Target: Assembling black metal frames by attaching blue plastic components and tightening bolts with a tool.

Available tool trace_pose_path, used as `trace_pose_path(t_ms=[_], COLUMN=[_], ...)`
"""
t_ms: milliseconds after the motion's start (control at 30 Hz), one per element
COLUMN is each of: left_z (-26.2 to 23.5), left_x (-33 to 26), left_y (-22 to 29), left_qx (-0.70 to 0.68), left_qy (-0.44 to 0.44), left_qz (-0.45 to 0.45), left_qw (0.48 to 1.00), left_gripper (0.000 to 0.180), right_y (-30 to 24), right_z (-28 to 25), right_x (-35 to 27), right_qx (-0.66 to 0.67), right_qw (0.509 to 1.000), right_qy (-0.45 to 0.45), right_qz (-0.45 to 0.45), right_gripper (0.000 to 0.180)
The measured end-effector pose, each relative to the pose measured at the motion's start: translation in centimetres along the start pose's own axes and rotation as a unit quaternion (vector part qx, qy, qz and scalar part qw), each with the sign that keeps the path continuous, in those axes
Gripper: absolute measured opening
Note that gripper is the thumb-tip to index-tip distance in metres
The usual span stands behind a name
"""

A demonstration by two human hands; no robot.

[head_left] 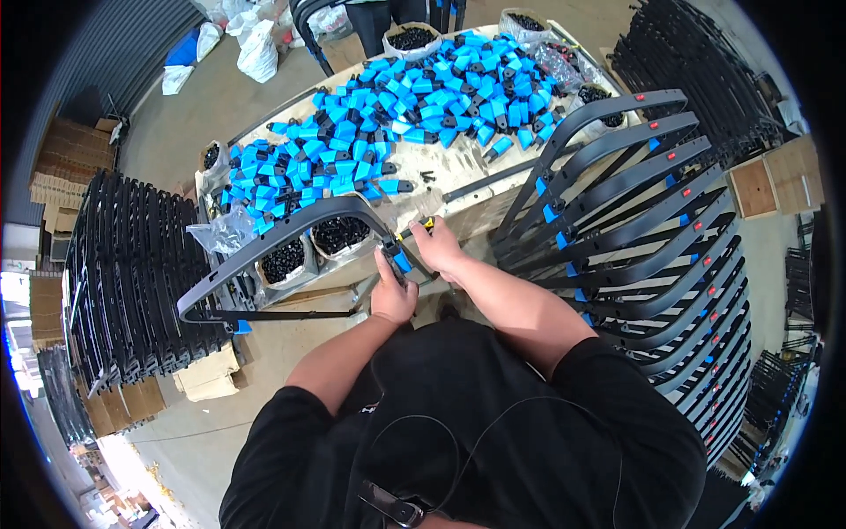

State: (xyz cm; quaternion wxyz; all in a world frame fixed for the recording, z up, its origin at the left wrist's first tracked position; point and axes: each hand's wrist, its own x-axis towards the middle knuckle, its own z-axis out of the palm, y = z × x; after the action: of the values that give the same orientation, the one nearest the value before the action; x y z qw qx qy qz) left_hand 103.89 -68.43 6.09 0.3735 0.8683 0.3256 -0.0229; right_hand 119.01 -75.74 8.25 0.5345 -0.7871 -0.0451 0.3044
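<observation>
Gripping the curved black frame (291, 231) near its bend, the left hand (392, 295) has fingers wrapped about it beside a blue clip (402, 261). The right hand (438, 247) pinches a yellow-tipped tool (425, 224) just above. Frame's long axis runs leftward, over the table (458, 167) edge.

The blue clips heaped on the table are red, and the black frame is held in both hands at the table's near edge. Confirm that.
Not quite. The clips heaped on the table are blue, not red, as the head view shows. The rest holds: left hand and right hand hold the black frame at the near edge.
</observation>
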Motion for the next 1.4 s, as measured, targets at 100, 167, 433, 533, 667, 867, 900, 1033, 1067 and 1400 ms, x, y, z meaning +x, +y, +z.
trace_pose_path(t_ms=[100,167,433,533,667,867,900,1033,1067,1400], left_z=[-1.9,-3.6,-14.5,-17.5,-18.8,-18.8,-19.4,-23.4,-24.0,-34.8], left_x=[-1.3,-2.1,0.6,1.9,-0.9,-10.0,-11.7,-17.7,-18.6,-16.6], left_y=[-1.5,-2.0,-13.5,-17.7,-19.0,-28.3,-29.6,-32.5,-33.7,-26.6], left_qx=[-0.092,-0.135,-0.110,-0.172,-0.366,-0.338,-0.309,-0.277,-0.297,-0.132], left_qy=[0.059,0.080,0.191,0.119,0.068,-0.102,-0.094,-0.045,-0.007,0.336], left_qz=[0.085,0.082,-0.107,-0.133,-0.083,-0.140,-0.141,-0.184,-0.207,0.177], left_qw=[0.990,0.984,0.969,0.969,0.924,0.925,0.936,0.942,0.932,0.915], left_gripper=[0.099,0.095,0.091,0.096,0.089,0.052,0.050,0.046,0.044,0.022], right_y=[0.0,2.0,2.9,0.7,-1.7,-9.6,-10.1,-7.6,-5.6,1.7], right_z=[0.2,0.6,-2.0,2.0,12.6,26.3,27.0,27.9,27.3,8.9], right_x=[-0.1,0.9,-1.8,-9.3,-13.6,-7.1,-6.5,-7.3,-8.0,-10.1], right_qx=[0.058,0.099,0.172,-0.053,-0.145,-0.325,-0.395,-0.418,-0.340,-0.354], right_qw=[0.998,0.995,0.975,0.958,0.926,0.865,0.841,0.836,0.848,0.876], right_qy=[-0.033,-0.020,0.131,0.130,-0.031,-0.101,-0.122,-0.054,-0.005,0.236], right_qz=[0.018,-0.013,-0.054,-0.251,-0.347,-0.368,-0.349,-0.353,-0.406,-0.226], right_gripper=[0.049,0.046,0.033,0.034,0.044,0.045,0.045,0.046,0.041,0.051])
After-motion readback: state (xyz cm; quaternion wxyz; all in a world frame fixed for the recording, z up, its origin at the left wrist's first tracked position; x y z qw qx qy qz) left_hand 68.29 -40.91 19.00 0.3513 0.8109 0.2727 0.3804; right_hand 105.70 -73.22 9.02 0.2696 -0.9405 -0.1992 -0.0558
